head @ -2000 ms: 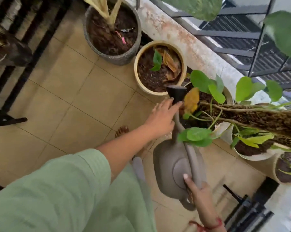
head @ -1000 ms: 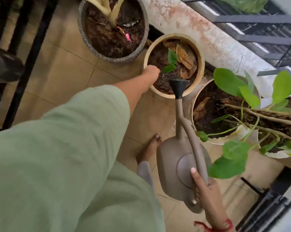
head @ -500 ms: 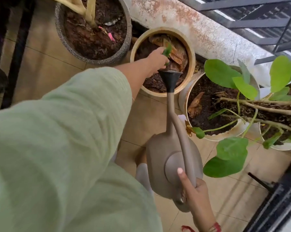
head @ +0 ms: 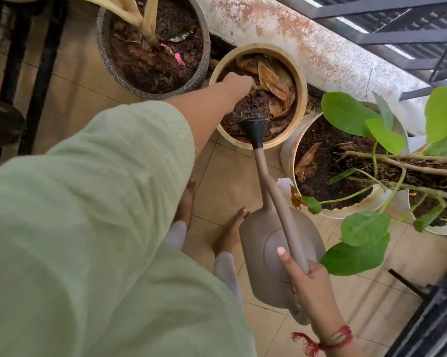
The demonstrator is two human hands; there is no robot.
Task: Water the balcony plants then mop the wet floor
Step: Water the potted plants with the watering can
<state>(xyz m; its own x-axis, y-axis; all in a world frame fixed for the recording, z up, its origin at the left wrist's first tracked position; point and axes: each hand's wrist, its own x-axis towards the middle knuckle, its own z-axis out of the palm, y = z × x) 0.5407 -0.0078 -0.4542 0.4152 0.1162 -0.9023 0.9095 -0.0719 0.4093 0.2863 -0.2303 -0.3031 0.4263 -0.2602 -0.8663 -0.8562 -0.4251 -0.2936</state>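
Note:
My right hand grips the long handle of a taupe watering can, tilted forward. Its black rose hangs over the near soil of a round beige pot holding dark earth and dry brown leaves. My left hand reaches into that pot with fingers curled around a small green seedling; only a bit of green shows beside the knuckles. No water stream is visible. My green sleeve fills the lower left.
A grey speckled pot with pale stems stands to the left. A white pot with broad green leaves is on the right. The stained parapet runs behind. My bare feet stand on tan tiles. A black rack sits lower right.
My left hand left the can's spout, reached into the beige pot and closed over the seedling. The can's rose swung left from the white pot to above the beige pot.

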